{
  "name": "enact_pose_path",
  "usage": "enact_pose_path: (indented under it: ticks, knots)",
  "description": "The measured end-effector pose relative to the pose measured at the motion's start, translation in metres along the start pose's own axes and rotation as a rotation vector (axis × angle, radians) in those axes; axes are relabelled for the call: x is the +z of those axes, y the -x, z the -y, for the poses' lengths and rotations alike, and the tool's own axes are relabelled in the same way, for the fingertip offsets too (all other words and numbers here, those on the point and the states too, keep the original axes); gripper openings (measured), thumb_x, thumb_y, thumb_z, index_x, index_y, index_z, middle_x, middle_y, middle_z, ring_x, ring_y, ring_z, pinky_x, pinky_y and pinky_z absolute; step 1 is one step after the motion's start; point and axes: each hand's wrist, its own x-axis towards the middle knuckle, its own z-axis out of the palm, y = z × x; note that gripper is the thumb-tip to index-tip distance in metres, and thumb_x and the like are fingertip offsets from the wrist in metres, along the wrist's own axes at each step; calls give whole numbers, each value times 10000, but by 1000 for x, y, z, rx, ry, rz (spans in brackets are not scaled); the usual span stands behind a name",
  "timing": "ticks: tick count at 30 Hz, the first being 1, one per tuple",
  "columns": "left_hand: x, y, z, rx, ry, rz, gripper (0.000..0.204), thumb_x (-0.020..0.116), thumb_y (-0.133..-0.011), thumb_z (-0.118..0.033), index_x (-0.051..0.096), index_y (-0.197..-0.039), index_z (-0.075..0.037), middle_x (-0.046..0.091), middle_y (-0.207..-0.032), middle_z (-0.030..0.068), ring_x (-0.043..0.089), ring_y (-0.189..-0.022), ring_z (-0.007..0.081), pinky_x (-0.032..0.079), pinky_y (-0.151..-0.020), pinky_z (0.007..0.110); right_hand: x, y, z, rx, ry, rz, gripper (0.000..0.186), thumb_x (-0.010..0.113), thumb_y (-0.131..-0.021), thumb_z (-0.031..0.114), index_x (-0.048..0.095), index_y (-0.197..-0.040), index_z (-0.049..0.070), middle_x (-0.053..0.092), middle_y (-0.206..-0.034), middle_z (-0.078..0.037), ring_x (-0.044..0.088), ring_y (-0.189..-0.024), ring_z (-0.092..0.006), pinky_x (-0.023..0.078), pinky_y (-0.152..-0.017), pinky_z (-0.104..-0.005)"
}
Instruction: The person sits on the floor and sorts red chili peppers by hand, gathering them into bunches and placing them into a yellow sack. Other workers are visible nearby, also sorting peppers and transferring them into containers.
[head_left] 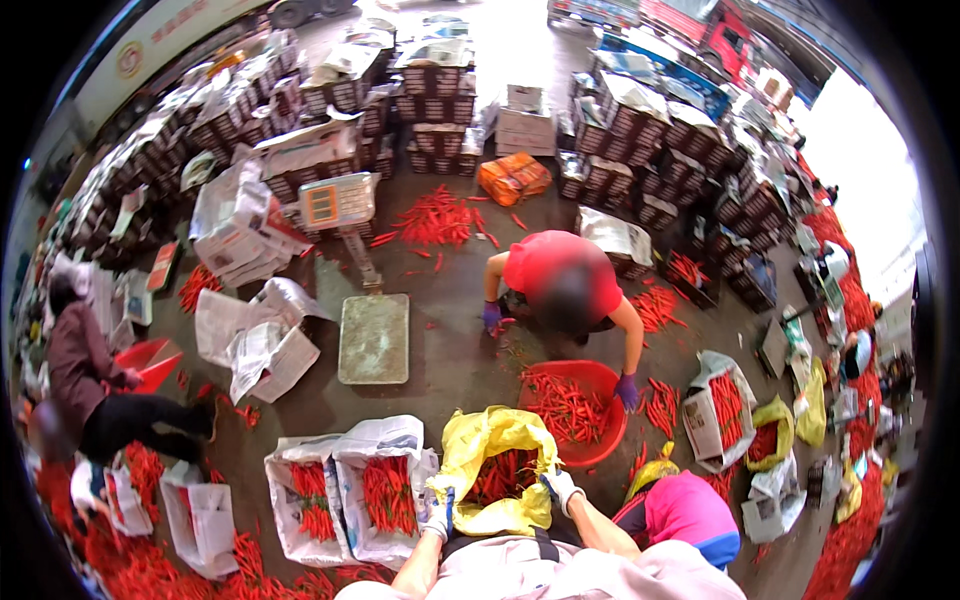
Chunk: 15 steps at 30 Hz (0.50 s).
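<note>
A yellow woven sack (470, 440) stands in front of me with its mouth wide, and dark red chili peppers (505, 474) lie inside. My left hand (438, 518), in a white glove, is closed on the sack's left rim. The right rim is held by my right hand (562, 490), also gloved in white. Some fingers of both hands are hidden by the folds. Left of the sack are two paper-lined crates (345, 470) holding bright red chili peppers (390, 495).
A person in red (570, 275) bends over a red basin (600, 440) of chilies just ahead. Someone in pink (690, 520) crouches close at my right. A platform scale (374, 340) stands ahead left. Loose chilies (437, 218) and stacked crates (435, 95) lie beyond.
</note>
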Motion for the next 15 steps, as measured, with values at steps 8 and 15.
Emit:
enact_pose_path:
  ticks: [8, 15]
  knots:
    - [11, -24, 72, -11, -177, -16, 629, 557, -868, -448, 411, -1331, -48, 497, -1273, 102, 484, -1104, 200, 396, -903, 307, 0, -2, 0, 2, -39, 4, 177, 601, -806, 178, 622, -930, 54, 600, -746, -36, 545, -638, -157, 428, -566, -314]
    - [35, 40, -68, -454, 40, 129, 647, 594, -816, -531, 530, -1239, -46, 644, -953, 119, 582, -784, 187, 472, -674, 357, -41, -19, -68, 26, 15, -155, 208, 601, -802, 153, 622, -969, 32, 619, -806, -49, 565, -686, -164, 453, -606, -323]
